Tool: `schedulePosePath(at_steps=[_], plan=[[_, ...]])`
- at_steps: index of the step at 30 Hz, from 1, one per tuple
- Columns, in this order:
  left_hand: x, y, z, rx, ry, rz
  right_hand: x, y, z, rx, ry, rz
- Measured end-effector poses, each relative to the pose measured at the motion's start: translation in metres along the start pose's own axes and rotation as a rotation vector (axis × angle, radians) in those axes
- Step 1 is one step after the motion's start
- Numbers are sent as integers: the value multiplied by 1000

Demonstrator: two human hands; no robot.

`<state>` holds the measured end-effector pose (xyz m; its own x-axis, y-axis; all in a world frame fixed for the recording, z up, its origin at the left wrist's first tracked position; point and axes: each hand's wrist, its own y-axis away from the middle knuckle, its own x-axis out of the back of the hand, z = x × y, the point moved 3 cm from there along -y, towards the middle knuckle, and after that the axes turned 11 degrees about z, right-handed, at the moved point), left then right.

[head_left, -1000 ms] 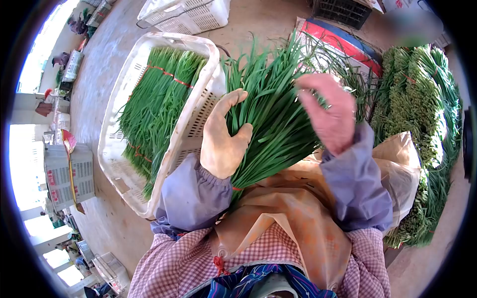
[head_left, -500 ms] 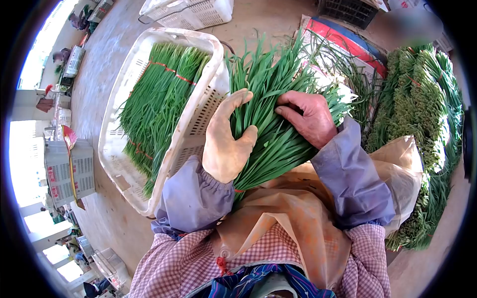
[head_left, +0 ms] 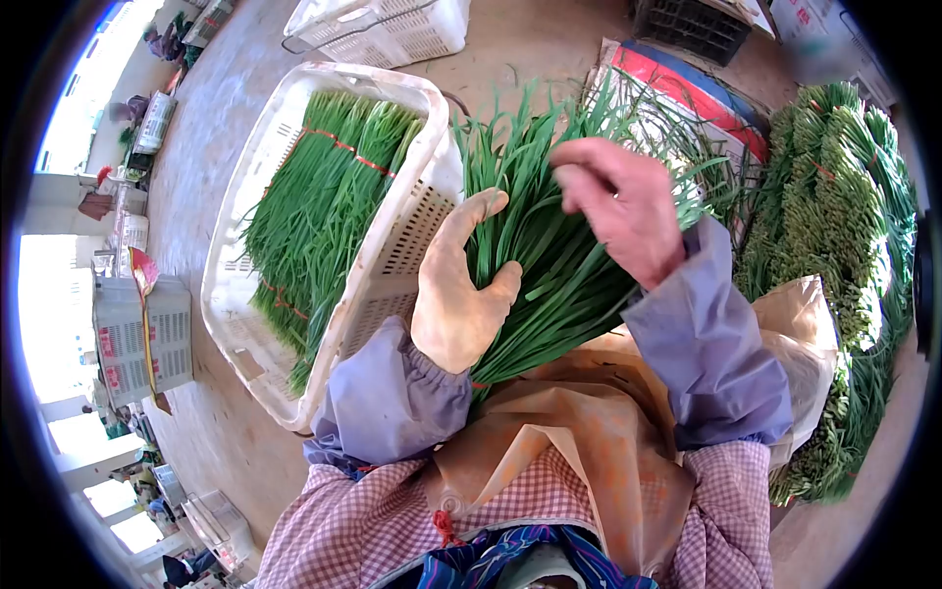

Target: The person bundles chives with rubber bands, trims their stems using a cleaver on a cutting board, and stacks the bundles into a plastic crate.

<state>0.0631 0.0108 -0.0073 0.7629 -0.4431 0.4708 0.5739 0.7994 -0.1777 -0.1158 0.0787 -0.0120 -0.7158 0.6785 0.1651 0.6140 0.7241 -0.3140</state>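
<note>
Concrete floor [head_left: 226, 422] spreads around the person, with bright openings along the far left and a stack of grey crates [head_left: 147, 339] near them. Directly in front of the body is a bunch of long green leaves [head_left: 559, 299], its lower end by the brown apron [head_left: 589, 456] and its leaves fanning out away from the person; a red band [head_left: 479, 386] shows near that lower end. Of the two hands, the left hand [head_left: 461, 285] is half open, cupped around the left side of the bunch and holding it, thumb and forefinger spread apart with leaves between them; its other fingers are hidden. Above the upper right part of the bunch, the right hand [head_left: 623, 211] has its fingers curled and its thumb close to them; whether it grips a leaf cannot be told. Beside the left hand, a white perforated crate [head_left: 417, 231] holds banded green bundles [head_left: 329, 206]. Beyond the right hand, loose leaves [head_left: 721, 177] lie over a red, white and blue sack [head_left: 702, 93], and a large heap of greens [head_left: 824, 216] lies at the far right. Another white crate [head_left: 417, 34] and a black crate [head_left: 692, 29] stand farther off.
</note>
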Motion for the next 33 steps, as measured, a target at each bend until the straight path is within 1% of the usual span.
schedulePosePath(at_steps=[1,2,4,5,6,9,10,12,13,14,15,16,17,19,22,23,25,27,28,29,30,31,33], plan=[[-1,0,2,4,-7,-2,-7,-7,-1,-80,-19,-148],[-2,0,1,29,30,-3,-15,-15,6,-146,28,-261],[-4,2,-4,84,99,0,-27,-29,16,-291,60,-427],[-3,1,-4,62,79,6,-32,-33,21,-365,76,-513],[-2,1,-4,41,60,11,-37,-34,30,-402,5,-546],[-1,1,-2,33,22,16,-39,-29,31,-380,-95,-510],[0,0,-4,39,25,10,-45,-22,49,73,-66,-299],[-1,-1,-6,22,25,-2,-41,-6,60,347,49,55],[-1,-2,-6,0,21,-5,-34,-5,59,406,150,185],[-1,-2,-6,-23,17,-7,-20,-12,55,415,287,325],[0,-2,-8,-33,7,-4,-3,-20,53,388,408,449],[1,-1,-10,-43,-3,-1,14,-27,54,301,427,488],[1,-2,-10,-54,-12,2,37,-31,64,98,226,439],[1,-2,-8,-55,-35,5,59,-25,42,-332,175,309],[-1,-2,-6,-50,-43,-10,45,-10,31,-218,9,198],[-3,-2,-6,-49,-42,-16,33,-6,23,-46,-52,202],[-5,-2,-2,-116,-113,-3,17,0,9,143,26,185],[-5,-2,1,-185,-178,23,8,13,-10,492,270,149],[-6,-3,-1,-220,-206,42,3,26,-15,663,357,69],[-7,-3,-3,-254,-234,58,-4,40,-13,643,432,-41],[-5,-5,-11,-287,-250,28,-7,54,-10,674,513,-46],[-4,-7,-15,-254,-255,27,-8,68,-6,705,596,-51],[-4,-11,-24,-184,-265,28,-5,95,5,588,619,-49]])
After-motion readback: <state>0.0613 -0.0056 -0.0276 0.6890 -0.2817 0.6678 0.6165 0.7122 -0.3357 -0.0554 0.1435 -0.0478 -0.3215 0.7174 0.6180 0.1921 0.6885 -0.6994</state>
